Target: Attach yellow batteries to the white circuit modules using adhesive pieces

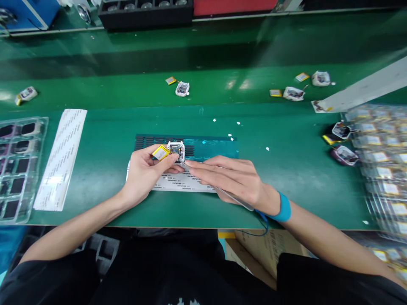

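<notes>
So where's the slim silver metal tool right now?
In the head view, the tool is in the right hand, its tip by the lower right corner of the white squarish case in the left hand.

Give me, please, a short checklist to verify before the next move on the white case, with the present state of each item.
1. White case gripped by the left hand: ok, the thumb presses on it.
2. Metal tool held in the right hand: ok.
3. Battery away from the tool's tip: ok, it sits on the case's opposite side.
4. Tip touching the case: cannot tell, too small.
5. Blue wristband on the right wrist: ok.
6. Table free of white scraps: not ok, several lie there.
</notes>
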`<state>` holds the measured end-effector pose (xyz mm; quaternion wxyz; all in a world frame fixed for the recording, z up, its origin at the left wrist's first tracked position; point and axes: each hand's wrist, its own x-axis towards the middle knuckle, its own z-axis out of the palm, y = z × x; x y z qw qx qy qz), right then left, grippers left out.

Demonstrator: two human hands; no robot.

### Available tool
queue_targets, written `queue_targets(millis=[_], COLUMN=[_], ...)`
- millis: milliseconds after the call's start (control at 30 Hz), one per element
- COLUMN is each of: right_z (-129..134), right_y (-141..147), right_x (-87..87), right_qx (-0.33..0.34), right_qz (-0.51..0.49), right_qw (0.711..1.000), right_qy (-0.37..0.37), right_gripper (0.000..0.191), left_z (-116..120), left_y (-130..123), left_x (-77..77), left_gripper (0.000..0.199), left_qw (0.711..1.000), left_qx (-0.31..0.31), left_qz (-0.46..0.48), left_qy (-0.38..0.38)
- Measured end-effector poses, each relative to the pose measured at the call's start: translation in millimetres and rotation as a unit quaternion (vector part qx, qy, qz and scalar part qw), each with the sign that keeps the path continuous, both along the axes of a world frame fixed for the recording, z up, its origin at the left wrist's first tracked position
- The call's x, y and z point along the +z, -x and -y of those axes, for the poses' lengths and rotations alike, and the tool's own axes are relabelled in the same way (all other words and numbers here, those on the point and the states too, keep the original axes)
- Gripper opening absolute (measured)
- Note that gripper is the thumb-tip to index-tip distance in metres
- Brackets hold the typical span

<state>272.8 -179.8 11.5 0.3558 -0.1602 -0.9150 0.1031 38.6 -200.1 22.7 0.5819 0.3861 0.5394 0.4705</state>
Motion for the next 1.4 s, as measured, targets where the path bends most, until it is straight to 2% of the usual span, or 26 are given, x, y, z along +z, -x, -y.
queue_targets(millis=[167,233,300,367,433,500,567,633,667,733,833,900,967,1100,1200,1300,1367,1400], right_z=[-5,-9,-12,-14,-14,-13,-13,-12,-12,-13,-13,-14,-15,-15,-15,-13,-12,-11], right_y=[-7,-8,-8,-8,-8,-8,-8,-7,-7,-7,-8,-8,-7,-6,-7,-8,-7,-7], right_x=[2.8,0.7,-1.6,-2.1,-0.3,2.4,4.2,4.0,3.3,1.5,0.0,0.0,0.0,-0.3,0.0,0.3,-0.2,-0.8], right_qx=[-0.029,-0.029,-0.034,-0.047,-0.062,-0.069,-0.065,-0.059,-0.056,-0.052,-0.050,-0.051,-0.052,-0.057,-0.044,-0.021,-0.029,-0.039], right_qz=[0.016,0.019,0.014,0.013,0.011,0.008,0.003,-0.001,-0.002,-0.002,-0.001,0.001,0.002,0.001,-0.023,-0.068,-0.095,-0.105], right_qw=[0.996,0.993,0.989,0.988,0.986,0.985,0.985,0.986,0.986,0.987,0.987,0.987,0.987,0.986,0.986,0.986,0.986,0.988], right_qy=[-0.079,-0.117,-0.141,-0.148,-0.155,-0.159,-0.158,-0.156,-0.155,-0.152,-0.150,-0.151,-0.153,-0.160,-0.157,-0.153,-0.130,-0.107], right_gripper=[0.035,0.031,0.028,0.029,0.030,0.028,0.023,0.021,0.021,0.021,0.021,0.021,0.020,0.019,0.021,0.024,0.027,0.029], left_z=[1,-15,-47,-91,-135,-166,-179,-182,-183,-190,-213,-230,-241,-243,-231,-205,-176,-159], left_y=[-1,8,29,61,96,122,132,126,118,96,63,48,40,38,42,47,47,46], left_x=[1.8,-2.3,-9.0,-16.1,-21.1,-22.5,-21.9,-22.9,-24.8,-31.1,-42.1,-48.3,-52.5,-49.9,-34.8,-12.5,0.9,6.1], left_gripper=[0.037,0.038,0.039,0.037,0.027,0.019,0.021,0.028,0.033,0.041,0.054,0.056,0.051,0.033,0.027,0.026,0.021,0.020], left_qw=[0.999,0.996,0.984,0.948,0.886,0.861,0.812,0.771,0.760,0.756,0.759,0.765,0.770,0.778,0.778,0.770,0.779,0.798], left_qx=[-0.029,-0.035,-0.013,0.056,0.115,0.120,0.115,0.106,0.093,0.036,-0.112,-0.150,-0.157,-0.163,-0.148,-0.133,-0.101,-0.076], left_qz=[-0.019,-0.066,-0.146,-0.263,-0.421,-0.477,-0.557,-0.609,-0.620,-0.619,-0.589,-0.574,-0.569,-0.553,-0.575,-0.607,-0.595,-0.564], left_qy=[-0.012,-0.047,-0.104,-0.172,-0.156,-0.131,-0.134,-0.157,-0.173,-0.210,-0.254,-0.251,-0.243,-0.251,-0.204,-0.144,-0.168,-0.198])
